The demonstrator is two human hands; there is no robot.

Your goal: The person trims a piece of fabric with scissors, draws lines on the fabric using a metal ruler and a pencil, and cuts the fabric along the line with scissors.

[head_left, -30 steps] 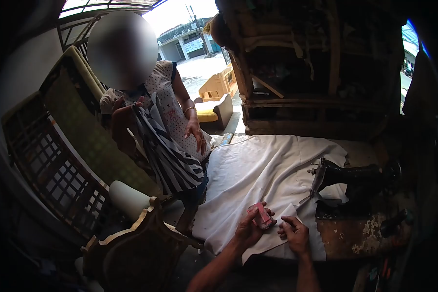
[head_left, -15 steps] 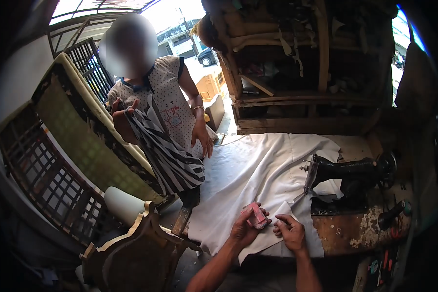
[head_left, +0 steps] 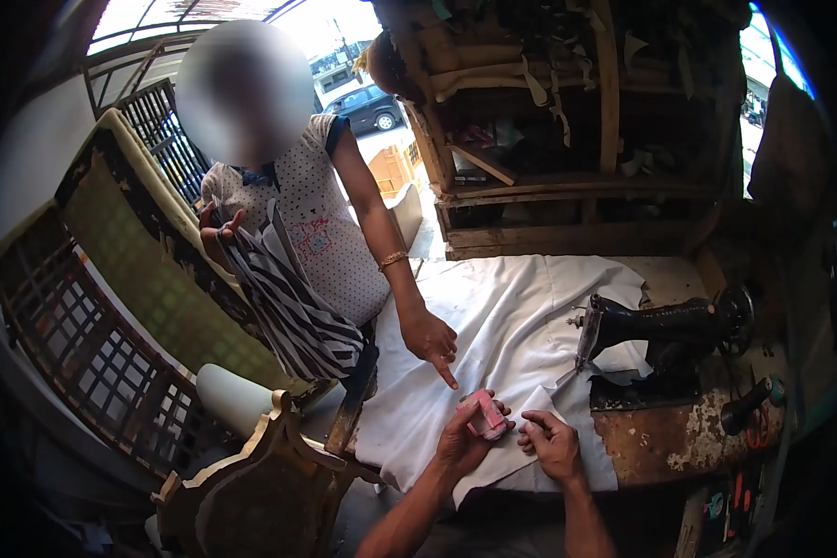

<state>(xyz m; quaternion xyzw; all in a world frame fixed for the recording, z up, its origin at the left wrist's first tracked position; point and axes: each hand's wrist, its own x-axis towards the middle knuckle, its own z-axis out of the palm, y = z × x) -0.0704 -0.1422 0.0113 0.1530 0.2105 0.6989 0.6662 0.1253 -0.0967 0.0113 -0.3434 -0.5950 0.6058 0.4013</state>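
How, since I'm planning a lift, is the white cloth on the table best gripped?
Best, I'd say, pinch the white cloth at its near corner, coming from the wearer's side, just right of the left forearm. That corner droops past the front edge of the table, so a pinch could likely reach both faces, while the middle lies spread on top.

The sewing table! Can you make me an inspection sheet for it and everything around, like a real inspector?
Surface: wooden table, worn and patchy, partly covered by rumpled white cloth.
Job's things: pink item; black sewing machine on the table.
Clutter: dark object near the table's right end.
Grip: left hand holds the pink item; right hand has curled fingers by the cloth, hold unclear.
Cables: nothing seen.
Surroundings: another person pointing, with striped cloth; car outside.
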